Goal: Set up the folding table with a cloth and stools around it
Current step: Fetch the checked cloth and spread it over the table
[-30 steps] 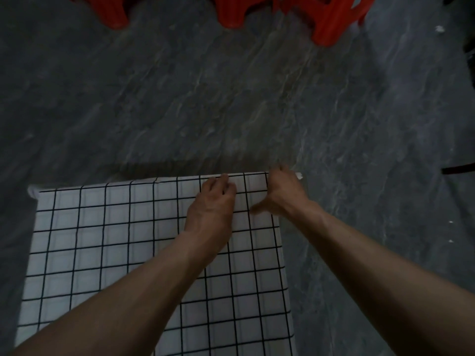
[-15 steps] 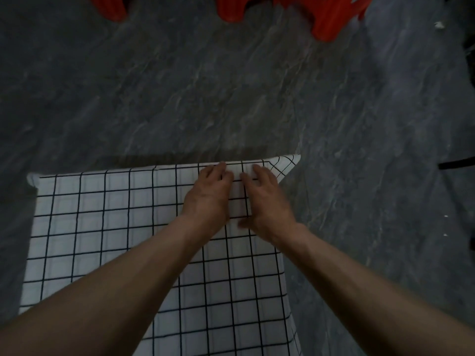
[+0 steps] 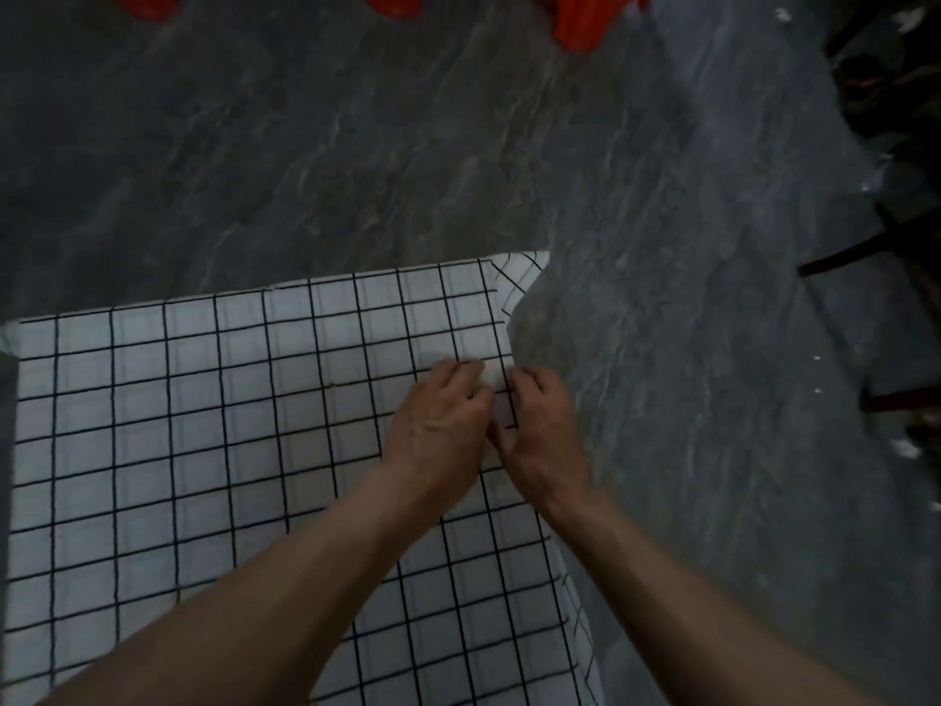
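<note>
A white cloth with a black grid [image 3: 203, 425] covers the folding table, which is hidden beneath it. The cloth's far right corner [image 3: 519, 277] droops over the table's corner. My left hand [image 3: 438, 425] and my right hand [image 3: 542, 430] sit side by side at the cloth's right edge. Their fingers are curled, pinching a small pale fold of cloth between them. Three red stools [image 3: 585, 22] stand on the floor beyond the table, cut off by the top of the view.
Dark grey marbled floor [image 3: 687, 349] surrounds the table. Dark furniture legs [image 3: 840, 257] and clutter stand along the right edge. Small white scraps lie on the floor at the right.
Both hands slid back from the far edge toward me along the cloth's right side. They went from lying flat to curled together. The view tilted down, so the stools show less.
</note>
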### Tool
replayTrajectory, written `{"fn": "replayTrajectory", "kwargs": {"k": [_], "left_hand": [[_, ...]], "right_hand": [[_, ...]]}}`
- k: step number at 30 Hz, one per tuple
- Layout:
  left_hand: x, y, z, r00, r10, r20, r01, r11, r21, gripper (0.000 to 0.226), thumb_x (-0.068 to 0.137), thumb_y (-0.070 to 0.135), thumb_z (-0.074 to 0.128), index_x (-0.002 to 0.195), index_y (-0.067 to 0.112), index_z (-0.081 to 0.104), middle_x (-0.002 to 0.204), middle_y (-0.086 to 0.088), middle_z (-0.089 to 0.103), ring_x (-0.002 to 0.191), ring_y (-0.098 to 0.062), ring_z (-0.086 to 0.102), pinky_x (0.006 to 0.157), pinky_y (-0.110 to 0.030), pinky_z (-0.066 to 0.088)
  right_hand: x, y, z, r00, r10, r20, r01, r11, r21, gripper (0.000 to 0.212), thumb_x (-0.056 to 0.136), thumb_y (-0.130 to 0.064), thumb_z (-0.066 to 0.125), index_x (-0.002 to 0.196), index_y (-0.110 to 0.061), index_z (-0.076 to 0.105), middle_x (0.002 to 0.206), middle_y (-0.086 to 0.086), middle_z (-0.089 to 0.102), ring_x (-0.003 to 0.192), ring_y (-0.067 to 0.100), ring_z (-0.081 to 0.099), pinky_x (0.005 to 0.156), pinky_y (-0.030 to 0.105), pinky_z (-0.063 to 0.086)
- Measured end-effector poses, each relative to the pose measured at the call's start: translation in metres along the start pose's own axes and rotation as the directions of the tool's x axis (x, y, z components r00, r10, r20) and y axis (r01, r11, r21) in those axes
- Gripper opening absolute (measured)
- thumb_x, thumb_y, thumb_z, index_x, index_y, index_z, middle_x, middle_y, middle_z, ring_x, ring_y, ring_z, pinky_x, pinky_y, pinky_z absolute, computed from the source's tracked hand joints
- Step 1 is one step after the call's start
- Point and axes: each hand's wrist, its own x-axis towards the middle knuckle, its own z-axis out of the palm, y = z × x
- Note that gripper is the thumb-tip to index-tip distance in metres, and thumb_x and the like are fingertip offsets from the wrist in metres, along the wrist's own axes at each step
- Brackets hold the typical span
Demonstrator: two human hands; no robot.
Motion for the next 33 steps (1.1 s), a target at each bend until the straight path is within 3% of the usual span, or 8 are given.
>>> {"fn": "replayTrajectory", "kwargs": {"k": [1, 3, 5, 9, 16, 20, 28, 33], "left_hand": [[-0.004, 0.008, 0.005, 0.999, 0.026, 0.022, -0.026, 1.0, -0.01, 0.05, 0.078, 0.019, 0.073, 0.127, 0.013, 0.059, 0.145, -0.008, 0.045, 0.136, -0.026, 0.034, 0.106, -0.043, 0.043], [-0.012, 0.02, 0.014, 0.996, 0.067, 0.055, -0.068, 0.998, 0.001, 0.055, 0.078, 0.019, 0.073, 0.129, 0.014, 0.056, 0.145, -0.009, 0.043, 0.136, -0.026, 0.032, 0.106, -0.041, 0.043], [-0.02, 0.027, 0.019, 0.993, 0.087, 0.079, -0.089, 0.996, 0.025, 0.059, 0.075, 0.018, 0.073, 0.13, 0.015, 0.055, 0.144, -0.01, 0.044, 0.134, -0.028, 0.035, 0.104, -0.042, 0.043], [-0.046, 0.042, 0.027, 0.988, 0.105, 0.112, -0.111, 0.993, 0.049, 0.062, 0.07, 0.013, 0.076, 0.129, 0.013, 0.056, 0.144, -0.012, 0.043, 0.134, -0.03, 0.034, 0.102, -0.044, 0.044], [-0.108, 0.077, 0.054, 0.988, 0.049, 0.148, -0.061, 0.995, 0.079, 0.067, 0.083, 0.021, 0.069, 0.143, 0.018, 0.038, 0.158, -0.008, 0.018, 0.145, -0.027, 0.015, 0.111, -0.039, 0.03], [-0.146, 0.104, 0.07, 0.987, -0.004, 0.163, -0.008, 0.997, 0.072, 0.07, 0.083, 0.027, 0.071, 0.143, 0.018, 0.037, 0.159, -0.009, 0.016, 0.144, -0.028, 0.016, 0.111, -0.04, 0.03], [-0.221, 0.146, 0.1, 0.982, -0.056, 0.181, 0.04, 0.995, 0.091, 0.071, 0.084, 0.025, 0.068, 0.146, 0.018, 0.033, 0.161, -0.009, 0.013, 0.145, -0.028, 0.015, 0.111, -0.04, 0.031], [-0.246, 0.162, 0.109, 0.983, -0.079, 0.164, 0.062, 0.993, 0.105, 0.073, 0.081, 0.028, 0.07, 0.145, 0.018, 0.036, 0.159, -0.009, 0.017, 0.143, -0.028, 0.019, 0.107, -0.04, 0.036]], "right_hand": [[-0.009, 0.003, -0.002, 1.0, -0.002, -0.013, 0.002, 1.0, 0.019, 0.037, 0.087, -0.011, 0.069, 0.122, -0.004, 0.06, 0.121, 0.01, 0.056, 0.108, 0.018, 0.054, 0.09, 0.002, 0.034], [-0.027, 0.009, -0.005, 0.999, -0.023, -0.033, 0.024, 1.0, 0.017, 0.025, 0.088, -0.007, 0.064, 0.113, -0.004, 0.065, 0.109, 0.009, 0.059, 0.093, 0.016, 0.056, 0.082, 0.014, 0.045], [-0.046, 0.018, -0.005, 0.999, -0.022, -0.039, 0.022, 1.0, 0.01, 0.024, 0.087, -0.004, 0.064, 0.11, -0.007, 0.067, 0.102, 0.008, 0.062, 0.088, 0.018, 0.058, 0.077, 0.026, 0.05], [-0.082, 0.034, 0.001, 0.999, 0.035, -0.03, -0.034, 0.999, 0.037, 0.028, 0.084, -0.003, 0.068, 0.11, -0.011, 0.069, 0.097, 0.005, 0.066, 0.087, 0.018, 0.061, 0.077, 0.034, 0.054], [-0.153, 0.052, -0.011, 0.998, 0.051, 0.023, -0.051, 0.999, 0.015, 0.024, 0.08, -0.005, 0.073, 0.103, -0.009, 0.07, 0.093, 0.004, 0.067, 0.083, 0.017, 0.062, 0.078, 0.031, 0.053], [-0.194, 0.066, -0.013, 0.997, 0.053, 0.059, -0.052, 0.999, -0.01, 0.016, 0.081, -0.006, 0.073, 0.096, -0.008, 0.069, 0.089, 0.005, 0.066, 0.079, 0.018, 0.062, 0.076, 0.037, 0.054], [-0.277, 0.084, -0.02, 0.986, 0.125, 0.11, -0.123, 0.992, -0.023, 0.016, 0.083, -0.012, 0.074, 0.098, -0.01, 0.069, 0.09, 0.003, 0.068, 0.08, 0.015, 0.063, 0.069, 0.021, 0.045], [-0.314, 0.093, -0.013, 0.973, 0.204, 0.111, -0.204, 0.979, -0.01, 0.013, 0.085, -0.015, 0.073, 0.096, -0.01, 0.07, 0.086, 0.004, 0.069, 0.077, 0.017, 0.064, 0.07, 0.026, 0.05]]}}
